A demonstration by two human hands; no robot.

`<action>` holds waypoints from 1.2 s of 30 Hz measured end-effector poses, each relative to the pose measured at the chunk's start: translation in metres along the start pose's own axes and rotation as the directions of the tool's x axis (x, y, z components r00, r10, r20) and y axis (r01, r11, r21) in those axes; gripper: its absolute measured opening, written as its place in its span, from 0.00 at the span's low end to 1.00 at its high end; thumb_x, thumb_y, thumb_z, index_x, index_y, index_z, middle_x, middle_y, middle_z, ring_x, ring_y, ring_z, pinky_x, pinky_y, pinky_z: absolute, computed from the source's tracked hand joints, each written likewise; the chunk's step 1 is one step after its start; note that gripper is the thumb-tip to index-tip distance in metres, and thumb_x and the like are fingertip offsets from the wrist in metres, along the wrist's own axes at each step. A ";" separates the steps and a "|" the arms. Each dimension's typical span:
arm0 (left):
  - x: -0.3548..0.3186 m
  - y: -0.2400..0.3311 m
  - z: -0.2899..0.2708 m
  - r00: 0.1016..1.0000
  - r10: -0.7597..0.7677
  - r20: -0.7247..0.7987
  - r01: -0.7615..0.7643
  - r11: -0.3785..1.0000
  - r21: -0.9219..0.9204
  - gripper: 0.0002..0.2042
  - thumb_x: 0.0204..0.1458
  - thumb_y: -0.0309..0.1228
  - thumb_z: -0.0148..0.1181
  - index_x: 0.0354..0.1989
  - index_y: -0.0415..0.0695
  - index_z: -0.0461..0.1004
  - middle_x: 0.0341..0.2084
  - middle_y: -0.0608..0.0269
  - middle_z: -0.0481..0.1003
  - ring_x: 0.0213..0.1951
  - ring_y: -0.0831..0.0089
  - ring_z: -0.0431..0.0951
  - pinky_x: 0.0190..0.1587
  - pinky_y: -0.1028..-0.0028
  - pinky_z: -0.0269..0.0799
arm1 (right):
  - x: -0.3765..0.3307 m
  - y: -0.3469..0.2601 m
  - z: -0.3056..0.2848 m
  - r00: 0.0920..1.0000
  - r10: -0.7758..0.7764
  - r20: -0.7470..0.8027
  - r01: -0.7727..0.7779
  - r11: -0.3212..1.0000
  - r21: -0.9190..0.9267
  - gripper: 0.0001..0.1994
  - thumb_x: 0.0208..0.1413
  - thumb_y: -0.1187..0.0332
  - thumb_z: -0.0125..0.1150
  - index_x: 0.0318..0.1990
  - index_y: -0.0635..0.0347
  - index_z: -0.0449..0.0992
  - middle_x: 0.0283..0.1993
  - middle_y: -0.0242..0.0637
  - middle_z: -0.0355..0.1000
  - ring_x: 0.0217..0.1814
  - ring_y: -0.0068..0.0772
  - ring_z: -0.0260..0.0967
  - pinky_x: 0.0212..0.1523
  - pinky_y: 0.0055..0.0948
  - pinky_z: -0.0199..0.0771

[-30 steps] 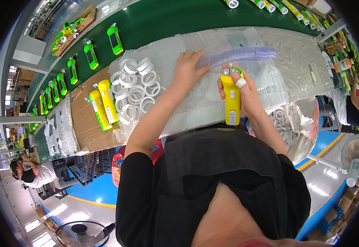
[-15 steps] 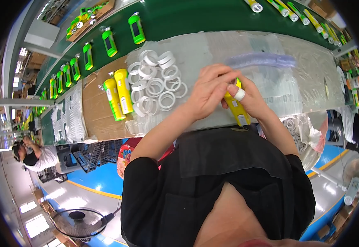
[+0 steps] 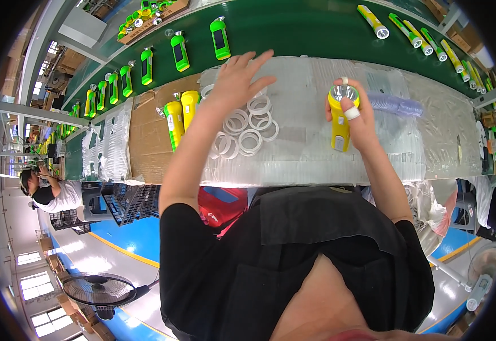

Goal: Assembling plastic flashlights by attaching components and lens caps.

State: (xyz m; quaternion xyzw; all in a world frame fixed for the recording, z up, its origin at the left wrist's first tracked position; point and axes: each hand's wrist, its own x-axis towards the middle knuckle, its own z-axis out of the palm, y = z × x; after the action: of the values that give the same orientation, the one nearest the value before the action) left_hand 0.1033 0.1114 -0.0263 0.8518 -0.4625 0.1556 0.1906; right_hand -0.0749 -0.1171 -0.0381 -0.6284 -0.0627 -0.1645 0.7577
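My right hand (image 3: 363, 122) grips a yellow flashlight (image 3: 340, 135) upright above the table, its shiny round reflector facing up. White bands wrap the thumb and one finger of that hand. With fingers spread, my left hand (image 3: 237, 85) hovers at the upper part of a heap of white rings (image 3: 250, 132), partly covering it; nothing shows in its grasp. Left of the heap, two yellow flashlights (image 3: 175, 122) lie on brown cardboard, partly behind my left forearm. Beyond my right hand lies a long bluish translucent stack of thin round pieces (image 3: 398, 105).
A green conveyor belt (image 3: 299, 34) runs along the far side, with green flashlights (image 3: 220, 44) at left and yellow and green ones (image 3: 373, 24) at right. A carton of parts (image 3: 145, 24) sits at upper left. Another person (image 3: 60, 193) and a fan (image 3: 100, 290) are at left.
My left hand has come off the flashlight and moved left to the white rings, its fingers spreading. My right hand has raised the flashlight slightly, and its reflector now shows.
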 end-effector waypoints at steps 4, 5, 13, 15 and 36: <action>0.014 -0.028 -0.009 0.805 -0.013 0.593 0.041 0.999 -0.035 0.24 0.56 0.48 0.56 0.62 0.62 0.68 0.45 0.55 0.76 0.51 0.56 0.69 0.54 0.60 0.65 | -0.001 0.005 -0.003 1.000 -0.012 0.009 0.012 1.000 -0.006 0.17 0.62 0.61 0.54 0.54 0.56 0.64 0.33 0.37 0.70 0.30 0.24 0.68 0.34 0.27 0.69; 0.014 -0.036 -0.011 0.820 0.010 0.573 0.039 0.997 -0.073 0.23 0.56 0.47 0.57 0.61 0.62 0.69 0.45 0.55 0.76 0.50 0.56 0.70 0.53 0.61 0.65 | -0.001 0.006 -0.002 1.000 -0.021 0.006 0.021 1.000 -0.002 0.17 0.62 0.61 0.54 0.54 0.56 0.64 0.33 0.36 0.70 0.30 0.24 0.68 0.34 0.27 0.69; 0.040 0.059 -0.012 0.998 0.004 0.058 0.056 0.214 -0.975 0.20 0.45 0.19 0.70 0.43 0.43 0.67 0.46 0.58 0.74 0.50 0.68 0.76 0.50 0.71 0.75 | 0.004 0.005 -0.005 0.999 -0.015 -0.038 0.015 1.000 0.002 0.17 0.61 0.64 0.56 0.55 0.57 0.64 0.34 0.35 0.71 0.31 0.23 0.68 0.35 0.27 0.70; 0.038 0.091 -0.003 1.000 -0.022 0.001 0.010 0.400 -0.917 0.20 0.39 0.25 0.76 0.38 0.44 0.69 0.43 0.60 0.74 0.49 0.71 0.77 0.44 0.71 0.77 | 0.001 0.003 -0.004 0.997 0.023 -0.070 -0.025 0.999 -0.031 0.18 0.61 0.64 0.56 0.55 0.58 0.63 0.34 0.35 0.71 0.32 0.23 0.68 0.35 0.26 0.70; 0.034 0.115 -0.007 0.970 0.145 -0.197 -0.238 0.742 -0.626 0.17 0.45 0.34 0.72 0.44 0.42 0.79 0.48 0.56 0.71 0.43 0.65 0.75 0.40 0.69 0.75 | 0.000 0.007 -0.007 0.999 -0.015 -0.033 0.017 0.999 0.048 0.17 0.63 0.64 0.54 0.56 0.59 0.63 0.37 0.34 0.71 0.33 0.23 0.70 0.35 0.25 0.71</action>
State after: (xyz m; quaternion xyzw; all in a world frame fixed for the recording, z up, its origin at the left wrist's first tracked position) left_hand 0.0231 0.0321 0.0153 0.6692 -0.5588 0.0633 0.4856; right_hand -0.0731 -0.1229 -0.0457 -0.6067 -0.0595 -0.1792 0.7722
